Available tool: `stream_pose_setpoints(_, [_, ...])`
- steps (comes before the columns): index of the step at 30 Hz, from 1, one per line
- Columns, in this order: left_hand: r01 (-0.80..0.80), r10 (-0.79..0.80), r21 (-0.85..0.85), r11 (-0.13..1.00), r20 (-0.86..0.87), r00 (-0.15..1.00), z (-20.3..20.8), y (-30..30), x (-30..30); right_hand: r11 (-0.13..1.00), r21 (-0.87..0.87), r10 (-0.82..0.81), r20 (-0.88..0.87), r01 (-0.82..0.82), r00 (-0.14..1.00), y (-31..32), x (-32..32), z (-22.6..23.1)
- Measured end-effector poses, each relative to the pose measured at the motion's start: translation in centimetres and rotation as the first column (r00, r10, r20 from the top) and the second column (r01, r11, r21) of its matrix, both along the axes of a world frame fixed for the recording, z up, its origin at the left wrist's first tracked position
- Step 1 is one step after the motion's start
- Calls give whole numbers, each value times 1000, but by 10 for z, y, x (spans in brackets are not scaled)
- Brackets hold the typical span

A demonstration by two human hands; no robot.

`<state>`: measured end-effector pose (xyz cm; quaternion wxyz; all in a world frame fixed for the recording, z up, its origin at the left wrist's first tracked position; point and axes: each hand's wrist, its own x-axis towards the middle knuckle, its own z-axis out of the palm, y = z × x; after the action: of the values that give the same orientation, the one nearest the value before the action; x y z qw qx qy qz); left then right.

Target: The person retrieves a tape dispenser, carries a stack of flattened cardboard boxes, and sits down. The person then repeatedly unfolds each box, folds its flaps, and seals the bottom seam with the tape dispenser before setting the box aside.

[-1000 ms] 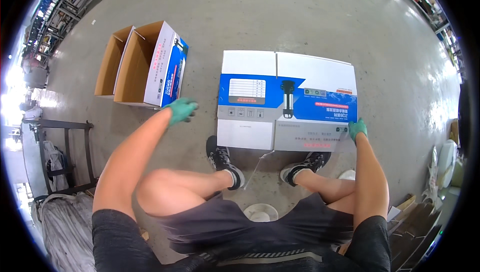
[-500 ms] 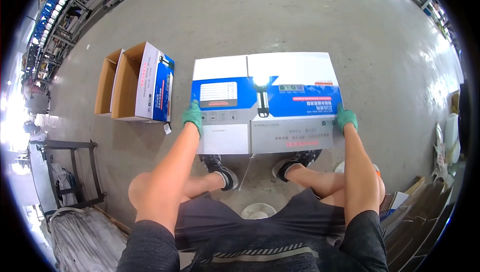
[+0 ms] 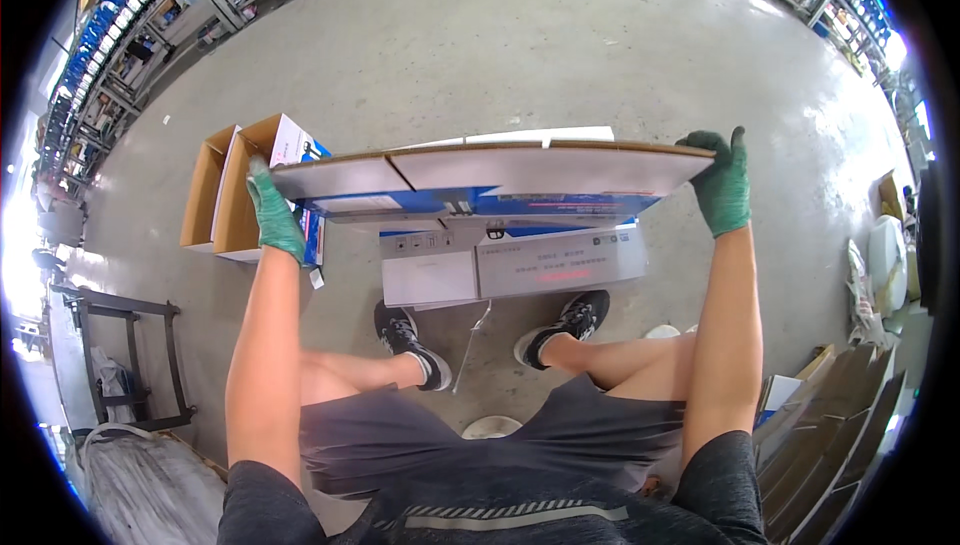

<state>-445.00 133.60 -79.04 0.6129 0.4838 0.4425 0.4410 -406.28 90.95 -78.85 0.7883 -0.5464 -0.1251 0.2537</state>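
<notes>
Bare concrete floor (image 3: 560, 65) lies open beyond the flattened carton (image 3: 490, 180), both gloved hands gripping its end edges.

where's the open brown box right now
In the head view the open brown box stands on the concrete floor at the person's left, just beyond the left hand that grips the blue and white carton.

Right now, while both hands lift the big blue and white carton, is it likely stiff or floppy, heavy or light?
The carton probably stays stiff: its edges look straight between the left hand and right hand. It seems fairly light, held by its ends alone. Its loose lower flaps may swing.
</notes>
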Motion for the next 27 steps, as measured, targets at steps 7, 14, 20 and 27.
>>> stream_pose_setpoints(7, [109, -111, -25, 994, -85, 990, 12, -10, -17, 416, -907, 706, 278, -65, 651, 15, -36, 101])
stream_pose_setpoints(14, [364, -360, 57, 929, -78, 930, -14, 3, -47, 46, -982, 904, -37, -183, 426, 29, -17, 119])
stream_pose_setpoints(20, [426, -421, 75, 901, -78, 904, -9, 9, -52, -115, -925, 985, -58, 362, 165, 75, -69, 130])
stream_pose_setpoints(27, [545, -550, -95, 833, -39, 834, 43, 40, 32, 217, -969, 813, 244, 114, 528, 75, -48, 137])
